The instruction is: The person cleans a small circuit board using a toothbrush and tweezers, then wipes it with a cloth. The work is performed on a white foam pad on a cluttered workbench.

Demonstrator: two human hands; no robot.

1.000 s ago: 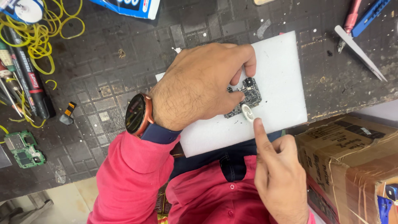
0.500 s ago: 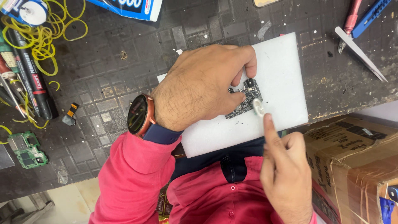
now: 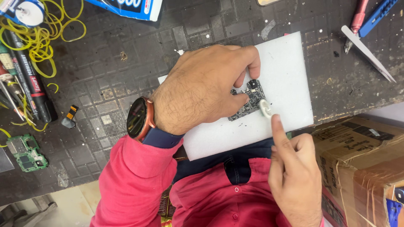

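My left hand, with a watch on its wrist, presses a small dark circuit board down on a white foam pad. Its fingers pinch the board's left and top edges and hide part of it. A small white oval part lies on the pad at the board's lower right corner. My right hand points its index finger up, the tip just below that white part, the other fingers curled.
A dark tiled mat covers the bench. Yellow rubber bands, markers and a green circuit board lie at the left. Tweezers and blue and pink tools lie at the top right. A taped cardboard box stands at the lower right.
The white oval part has slid right along the board's lower edge, and my right index finger has followed it to the right. My left hand has stayed on the board.
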